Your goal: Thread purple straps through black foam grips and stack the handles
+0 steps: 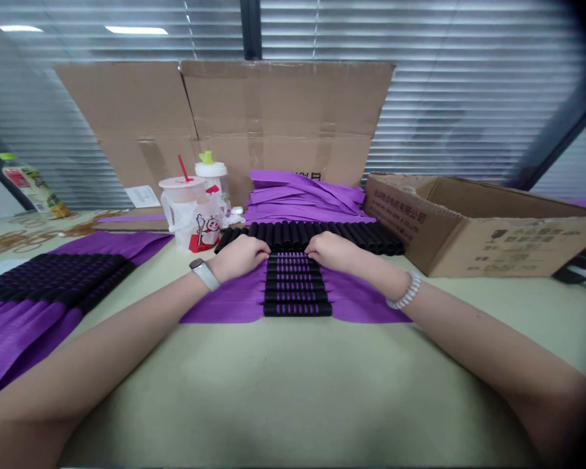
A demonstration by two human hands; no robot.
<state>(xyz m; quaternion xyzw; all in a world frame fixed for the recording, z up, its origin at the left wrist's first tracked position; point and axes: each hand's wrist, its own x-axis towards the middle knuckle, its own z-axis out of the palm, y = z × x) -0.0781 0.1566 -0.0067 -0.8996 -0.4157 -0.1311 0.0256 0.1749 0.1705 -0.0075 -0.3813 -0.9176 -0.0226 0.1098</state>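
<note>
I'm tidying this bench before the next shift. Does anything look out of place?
Yes. The purple strips behind the row of black tubes lie in a loose, skewed heap, with their ends pointing different ways. At the far left, a tangle of what look like rubber bands sprawls loose across the table.

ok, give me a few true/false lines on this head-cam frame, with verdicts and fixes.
1. The left hand wears a watch. True.
2. The right hand has a bare wrist. False: a beaded bracelet circles it.
3. Both hands lie on black tubes set in rows. True.
4. The tubes sit on a green sheet. False: they sit on a purple sheet.
5. A cardboard box stands left of the hands. False: it stands to their right.
6. A cup with a red straw stands beyond the hands. True.
</note>
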